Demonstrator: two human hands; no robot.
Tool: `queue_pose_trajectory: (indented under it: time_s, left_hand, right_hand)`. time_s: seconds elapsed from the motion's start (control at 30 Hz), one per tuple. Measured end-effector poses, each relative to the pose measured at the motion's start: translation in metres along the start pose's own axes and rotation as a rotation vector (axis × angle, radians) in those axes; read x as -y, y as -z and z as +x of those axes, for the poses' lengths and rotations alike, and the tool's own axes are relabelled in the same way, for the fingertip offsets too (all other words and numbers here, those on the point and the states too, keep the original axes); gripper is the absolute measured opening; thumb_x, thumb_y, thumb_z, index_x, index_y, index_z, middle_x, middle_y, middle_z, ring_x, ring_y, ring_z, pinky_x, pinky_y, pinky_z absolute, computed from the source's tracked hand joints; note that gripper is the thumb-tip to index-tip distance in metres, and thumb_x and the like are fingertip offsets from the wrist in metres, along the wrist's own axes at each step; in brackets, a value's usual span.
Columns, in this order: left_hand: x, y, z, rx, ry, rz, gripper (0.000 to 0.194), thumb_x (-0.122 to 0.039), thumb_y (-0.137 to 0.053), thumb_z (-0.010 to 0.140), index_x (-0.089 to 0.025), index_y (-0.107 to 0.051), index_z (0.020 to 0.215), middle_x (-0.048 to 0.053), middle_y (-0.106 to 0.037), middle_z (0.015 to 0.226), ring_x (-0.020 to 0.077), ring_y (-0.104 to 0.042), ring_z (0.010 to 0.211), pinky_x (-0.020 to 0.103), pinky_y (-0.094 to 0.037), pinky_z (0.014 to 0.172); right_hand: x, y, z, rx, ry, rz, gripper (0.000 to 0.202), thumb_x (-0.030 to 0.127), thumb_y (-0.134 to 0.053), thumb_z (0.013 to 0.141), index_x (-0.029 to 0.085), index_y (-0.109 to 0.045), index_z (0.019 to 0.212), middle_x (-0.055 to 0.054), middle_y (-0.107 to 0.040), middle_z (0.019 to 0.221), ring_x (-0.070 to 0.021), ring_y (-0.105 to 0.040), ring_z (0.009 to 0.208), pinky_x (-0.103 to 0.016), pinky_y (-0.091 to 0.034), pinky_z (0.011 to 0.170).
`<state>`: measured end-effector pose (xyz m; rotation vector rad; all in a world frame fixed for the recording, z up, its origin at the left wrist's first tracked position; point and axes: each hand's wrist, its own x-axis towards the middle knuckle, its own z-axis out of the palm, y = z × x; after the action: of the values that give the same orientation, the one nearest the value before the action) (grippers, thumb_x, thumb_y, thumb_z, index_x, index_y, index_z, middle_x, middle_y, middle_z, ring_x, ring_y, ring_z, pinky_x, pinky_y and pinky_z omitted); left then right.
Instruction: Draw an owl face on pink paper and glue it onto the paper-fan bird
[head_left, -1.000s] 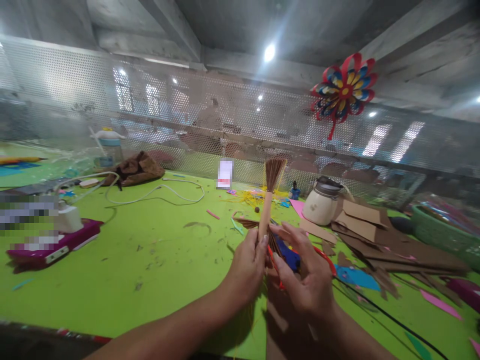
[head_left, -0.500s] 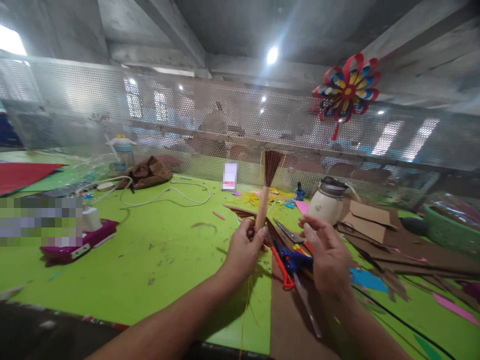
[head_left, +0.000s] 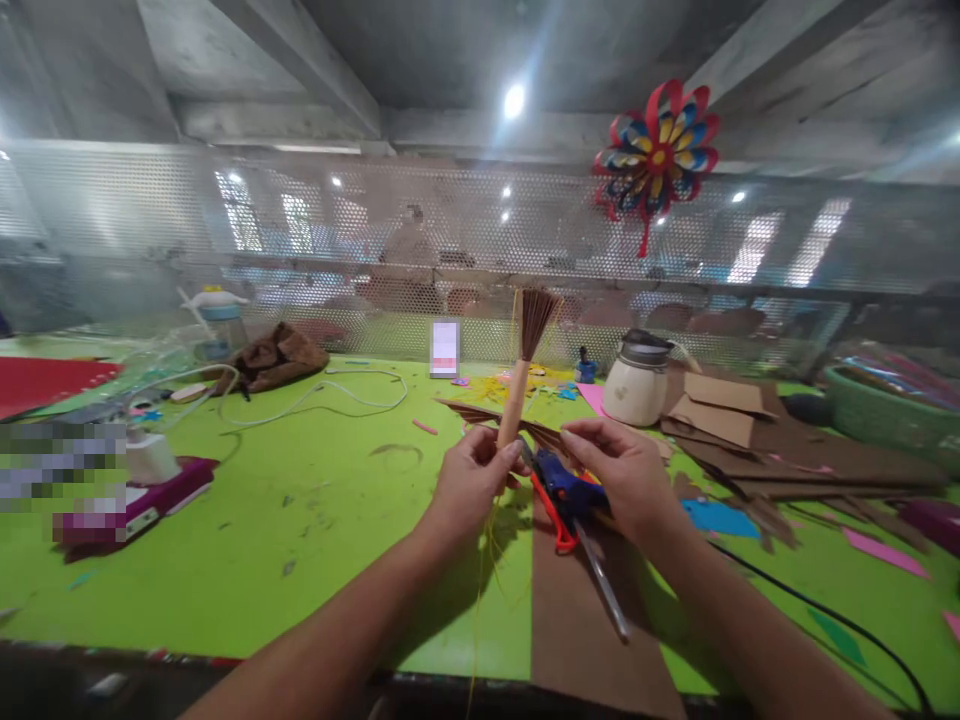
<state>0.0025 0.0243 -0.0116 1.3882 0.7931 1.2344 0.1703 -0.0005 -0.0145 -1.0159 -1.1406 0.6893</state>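
Observation:
My left hand (head_left: 472, 475) is closed around the pale handle of a small upright brush (head_left: 512, 400), with thin brown bristles fanning out at its top. Yellow threads (head_left: 480, 600) hang below that hand, and more run up beside the bristles. Thumb and fingers together, my right hand (head_left: 619, 465) is beside the end of a pleated brown strip (head_left: 472, 410); what it pinches, if anything, I cannot make out. The strip passes behind the handle. Under and between the hands lie a blue glue gun (head_left: 574, 485) and red-handled scissors (head_left: 553, 520), both partly covered.
A cream jug (head_left: 636, 385) stands right of centre, near brown card sheets (head_left: 720, 410) and a green basket (head_left: 885, 410). Upright at the back is a phone (head_left: 444, 348). A purple power strip (head_left: 142, 505) and white cable (head_left: 360, 405) lie left. A paper flower (head_left: 658, 158) hangs above.
My right hand has moved left, closer to the brush, and its fingers have come together. My left hand still holds the brush. The view has shifted slightly to the right.

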Motion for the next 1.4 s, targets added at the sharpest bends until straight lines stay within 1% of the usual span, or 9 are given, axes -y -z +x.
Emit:
queue_pose_trajectory:
  time_s: [0.23, 0.4, 0.53, 0.7, 0.8, 0.9, 1.07, 1.2, 1.4]
  left_hand:
    - [0.001, 0.001, 0.000, 0.019, 0.026, 0.012, 0.015, -0.025, -0.069, 0.081, -0.017, -0.057, 0.076, 0.005, -0.067, 0.067, 0.0114, -0.058, 0.055, 0.024, -0.047, 0.054]
    - [0.003, 0.002, 0.002, -0.005, 0.036, -0.010, 0.016, -0.026, -0.071, 0.080, -0.017, -0.058, 0.078, 0.004, -0.067, 0.066, 0.0110, -0.059, 0.054, 0.022, -0.047, 0.051]
    - [0.007, 0.003, 0.004, -0.026, 0.053, -0.050, 0.017, -0.025, -0.072, 0.080, -0.016, -0.058, 0.084, 0.004, -0.067, 0.067, 0.0130, -0.064, 0.060, 0.022, -0.050, 0.054]
    - [0.013, 0.007, 0.011, -0.056, 0.094, -0.121, 0.018, -0.024, -0.070, 0.083, -0.015, -0.055, 0.087, 0.007, -0.070, 0.073, 0.0162, -0.069, 0.068, 0.024, -0.053, 0.058]
    - [0.015, 0.009, 0.014, -0.080, 0.106, -0.152, 0.016, -0.022, -0.066, 0.086, -0.016, -0.051, 0.086, 0.010, -0.071, 0.078, 0.0162, -0.069, 0.069, 0.024, -0.054, 0.058]
    - [0.015, 0.010, 0.015, -0.083, 0.111, -0.178, 0.017, -0.021, -0.066, 0.087, -0.017, -0.049, 0.085, 0.010, -0.072, 0.079, 0.0164, -0.070, 0.070, 0.024, -0.055, 0.059]
    - [0.013, 0.009, 0.013, -0.012, 0.125, -0.208, 0.020, -0.019, -0.070, 0.084, -0.015, -0.050, 0.085, 0.012, -0.072, 0.081, 0.0162, -0.071, 0.070, 0.022, -0.055, 0.059]
    - [0.013, 0.009, 0.012, 0.057, 0.149, -0.200, 0.021, -0.017, -0.071, 0.083, -0.016, -0.051, 0.090, 0.011, -0.073, 0.082, 0.0150, -0.070, 0.068, 0.022, -0.055, 0.058]
    - [0.016, 0.009, 0.010, 0.130, 0.196, -0.165, 0.024, -0.019, -0.072, 0.082, -0.017, -0.050, 0.092, 0.010, -0.074, 0.081, 0.0160, -0.071, 0.066, 0.022, -0.055, 0.055]
  right_hand:
    - [0.000, 0.002, 0.004, -0.037, -0.080, 0.084, 0.036, 0.042, -0.084, 0.061, 0.017, -0.071, 0.085, 0.001, -0.066, 0.066, -0.0102, -0.054, 0.056, -0.024, -0.044, 0.055]
    - [-0.003, 0.003, 0.008, -0.104, -0.104, 0.127, 0.043, 0.055, -0.076, 0.067, 0.016, -0.071, 0.082, 0.000, -0.065, 0.066, -0.0112, -0.057, 0.062, -0.025, -0.045, 0.063]
    - [-0.008, 0.004, 0.011, -0.164, -0.126, 0.140, 0.050, 0.063, -0.071, 0.068, 0.015, -0.071, 0.081, -0.001, -0.064, 0.065, -0.0103, -0.054, 0.057, -0.024, -0.042, 0.056]
    - [-0.010, 0.002, 0.011, -0.160, -0.154, 0.137, 0.055, 0.068, -0.070, 0.064, 0.014, -0.069, 0.078, 0.000, -0.063, 0.062, -0.0095, -0.053, 0.055, -0.023, -0.042, 0.052]
    - [-0.010, 0.000, 0.010, -0.127, -0.181, 0.114, 0.052, 0.064, -0.075, 0.062, 0.014, -0.067, 0.078, 0.000, -0.063, 0.061, -0.0093, -0.054, 0.054, -0.023, -0.042, 0.051]
    - [-0.010, -0.002, 0.008, -0.067, -0.221, 0.090, 0.049, 0.052, -0.083, 0.057, 0.014, -0.067, 0.083, -0.002, -0.067, 0.063, -0.0110, -0.057, 0.054, -0.023, -0.042, 0.048]
    - [-0.009, -0.002, 0.007, 0.031, -0.235, 0.154, 0.048, 0.040, -0.087, 0.052, 0.013, -0.067, 0.086, -0.002, -0.067, 0.061, -0.0114, -0.058, 0.052, -0.023, -0.042, 0.048]
    - [-0.009, 0.000, 0.012, 0.024, -0.197, 0.242, 0.043, 0.042, -0.086, 0.054, 0.013, -0.067, 0.079, -0.002, -0.068, 0.064, -0.0105, -0.058, 0.055, -0.023, -0.045, 0.052]
    - [-0.008, 0.004, 0.018, -0.025, -0.180, 0.314, 0.042, 0.039, -0.086, 0.054, 0.014, -0.066, 0.082, 0.001, -0.066, 0.061, -0.0093, -0.058, 0.054, -0.022, -0.043, 0.050]
